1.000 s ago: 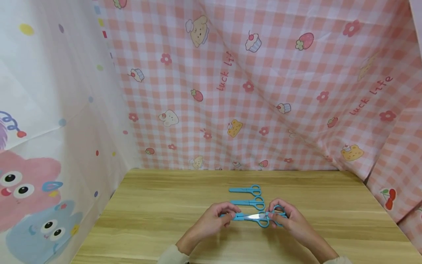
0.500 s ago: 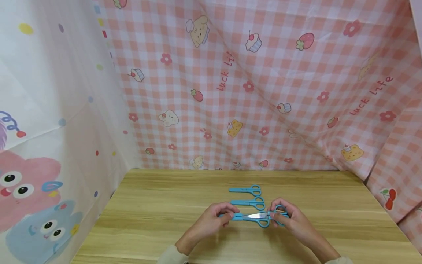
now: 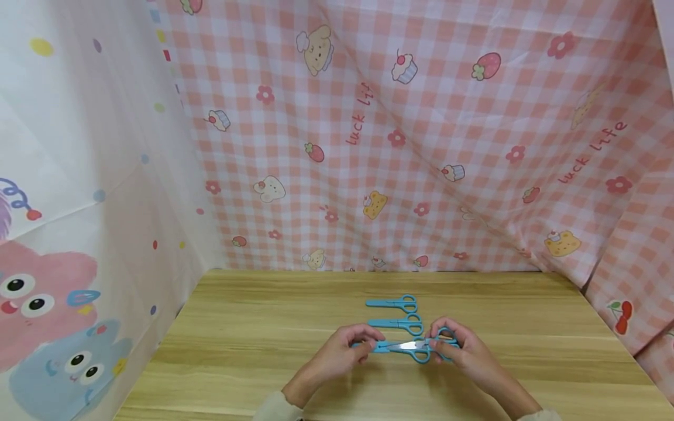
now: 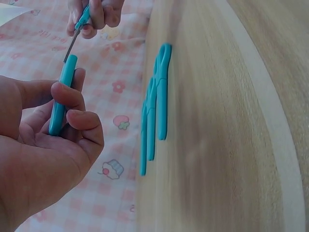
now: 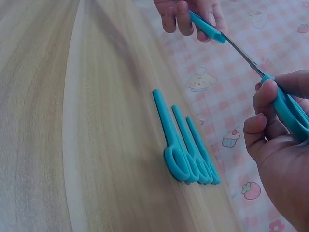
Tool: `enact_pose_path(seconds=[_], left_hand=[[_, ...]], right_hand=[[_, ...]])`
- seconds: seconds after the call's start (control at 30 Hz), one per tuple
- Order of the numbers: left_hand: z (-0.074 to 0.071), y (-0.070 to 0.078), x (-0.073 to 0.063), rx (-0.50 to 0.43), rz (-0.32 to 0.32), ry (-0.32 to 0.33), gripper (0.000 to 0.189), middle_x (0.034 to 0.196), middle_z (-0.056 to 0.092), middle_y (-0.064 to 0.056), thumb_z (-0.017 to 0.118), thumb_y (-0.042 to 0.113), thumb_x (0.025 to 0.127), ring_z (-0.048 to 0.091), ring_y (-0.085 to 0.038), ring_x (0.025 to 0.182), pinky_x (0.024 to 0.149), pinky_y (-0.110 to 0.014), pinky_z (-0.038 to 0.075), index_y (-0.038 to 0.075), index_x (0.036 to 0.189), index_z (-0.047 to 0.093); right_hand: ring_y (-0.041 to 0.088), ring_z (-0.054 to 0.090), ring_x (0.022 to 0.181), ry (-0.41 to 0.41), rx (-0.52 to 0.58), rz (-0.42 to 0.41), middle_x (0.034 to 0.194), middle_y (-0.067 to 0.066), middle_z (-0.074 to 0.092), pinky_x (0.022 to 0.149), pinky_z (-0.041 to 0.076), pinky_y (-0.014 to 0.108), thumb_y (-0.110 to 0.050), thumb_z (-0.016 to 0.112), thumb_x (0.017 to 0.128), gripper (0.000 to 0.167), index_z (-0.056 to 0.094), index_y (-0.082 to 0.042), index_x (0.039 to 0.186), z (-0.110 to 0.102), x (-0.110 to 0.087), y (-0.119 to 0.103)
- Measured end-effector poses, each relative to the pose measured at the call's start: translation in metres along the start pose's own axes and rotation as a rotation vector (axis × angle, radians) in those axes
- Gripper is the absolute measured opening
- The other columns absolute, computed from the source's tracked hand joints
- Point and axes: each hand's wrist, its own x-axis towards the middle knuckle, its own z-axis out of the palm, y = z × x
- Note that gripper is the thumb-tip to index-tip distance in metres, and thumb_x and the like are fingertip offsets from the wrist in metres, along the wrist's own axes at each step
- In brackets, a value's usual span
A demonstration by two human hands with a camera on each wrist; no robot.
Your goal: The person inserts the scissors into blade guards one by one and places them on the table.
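My left hand grips a blue blade cover, its fingers curled round it. By the blue handles, my right hand holds a pair of scissors. The bare metal blades point left, with their tip at the open end of the cover. Both wrist views show the cover and the scissors lifted above the table. Below them lies a pair of covered blue scissors, partly hidden behind the held pair in the head view.
Farther back on the wooden table lie two more covered blue scissors, a middle pair and a rear pair, handles to the right. A pink checked cloth hangs behind the table, and a white printed cloth hangs at the left.
The right hand with the scissors shifts slightly right, then back left. The left hand and its cover barely move. The scissors on the table stay where they were.
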Motion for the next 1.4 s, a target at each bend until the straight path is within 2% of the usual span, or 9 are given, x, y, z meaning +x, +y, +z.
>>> enact_pose_path(seconds=[0.1, 0.2, 0.53, 0.73, 1.0, 1.4], left_hand=[[-0.001, -0.0002, -0.0002, -0.001, 0.002, 0.004, 0.016, 0.081, 0.058, -0.003, 0.057, 0.008, 0.1, 0.049, -0.011, 0.067, 0.058, -0.021, 0.041, 0.009, 0.108, 0.07], [-0.0014, -0.0012, 0.0002, 0.001, 0.013, 0.001, 0.017, 0.081, 0.058, -0.003, 0.056, 0.008, 0.1, 0.049, -0.011, 0.067, 0.058, -0.021, 0.041, 0.01, 0.109, 0.07], [0.0002, -0.0012, 0.0017, 0.014, 0.014, -0.006, 0.017, 0.077, 0.057, -0.003, 0.056, 0.01, 0.1, 0.049, -0.01, 0.065, 0.055, -0.019, 0.04, 0.009, 0.11, 0.07], [-0.0008, -0.0018, 0.0018, 0.016, -0.009, 0.006, 0.018, 0.08, 0.058, -0.003, 0.056, 0.01, 0.101, 0.05, -0.011, 0.067, 0.056, -0.02, 0.041, 0.011, 0.11, 0.07], [-0.0008, -0.0016, 0.0019, 0.019, 0.009, 0.002, 0.017, 0.081, 0.059, -0.004, 0.056, 0.008, 0.1, 0.05, -0.01, 0.066, 0.056, -0.02, 0.041, 0.006, 0.111, 0.07], [0.0009, -0.0013, 0.0018, 0.011, 0.002, -0.006, 0.016, 0.079, 0.058, -0.002, 0.057, 0.008, 0.099, 0.049, -0.01, 0.065, 0.056, -0.019, 0.04, 0.009, 0.107, 0.07]], right_hand=[[0.012, 0.058, 0.075, 0.004, 0.005, -0.012, 0.098, 0.01, 0.062, 0.066, 0.052, 0.03, -0.002, 0.055, 0.098, 0.009, 0.049, 0.002, 0.103, -0.0017, -0.0009, 0.0003], [0.012, 0.058, 0.075, 0.003, 0.005, -0.004, 0.097, 0.01, 0.062, 0.066, 0.052, 0.031, -0.002, 0.055, 0.099, 0.007, 0.05, 0.0, 0.103, -0.0018, -0.001, 0.0003], [0.012, 0.058, 0.075, -0.019, 0.007, -0.003, 0.089, 0.004, 0.06, 0.066, 0.052, 0.03, -0.002, 0.055, 0.099, 0.01, 0.048, 0.003, 0.104, 0.0001, 0.0001, 0.001], [0.012, 0.058, 0.075, 0.009, 0.004, 0.018, 0.097, 0.013, 0.061, 0.066, 0.052, 0.031, -0.002, 0.055, 0.099, 0.01, 0.049, 0.003, 0.104, -0.0029, -0.0007, 0.0014], [0.016, 0.058, 0.075, 0.017, -0.022, 0.048, 0.097, 0.02, 0.061, 0.067, 0.052, 0.033, -0.008, 0.058, 0.099, 0.015, 0.048, 0.003, 0.104, -0.0033, 0.0005, 0.0029], [0.014, 0.057, 0.075, 0.015, -0.012, 0.05, 0.095, 0.016, 0.061, 0.066, 0.051, 0.031, -0.005, 0.057, 0.099, 0.008, 0.051, -0.002, 0.102, -0.003, -0.0004, 0.0046]])
